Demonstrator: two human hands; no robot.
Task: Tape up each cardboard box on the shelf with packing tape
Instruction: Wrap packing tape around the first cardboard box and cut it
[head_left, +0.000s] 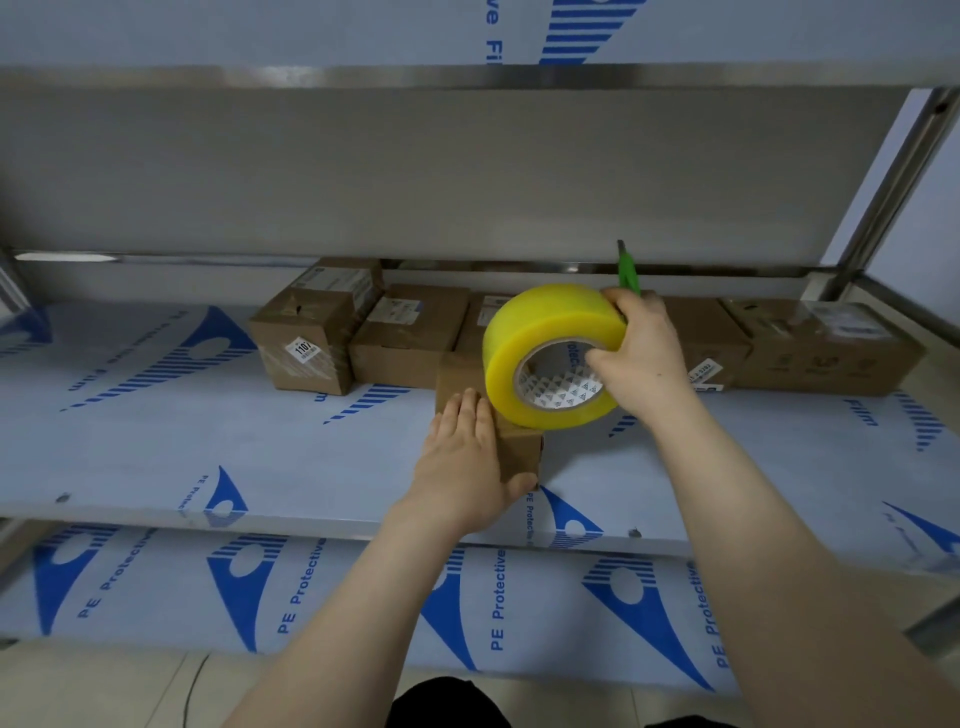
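Observation:
A small brown cardboard box (521, 448) stands on the middle shelf (156, 457), pulled out in front of the row. My left hand (464, 464) lies flat on its top and left side, the thumb hooked round its front corner. My right hand (640, 349) grips a large yellow roll of packing tape (524, 332), thumb inside the core, and holds it upright against the box's top right. A green cutter (628, 270) sticks up behind the fingers of that hand.
Several more cardboard boxes (311, 332) (826, 348) sit in a row at the back of the shelf. All shelves wear blue-printed protective film. An upper shelf (467, 171) hangs low overhead, a lower shelf (363, 597) juts out below, and a steel post (893, 192) stands at the right.

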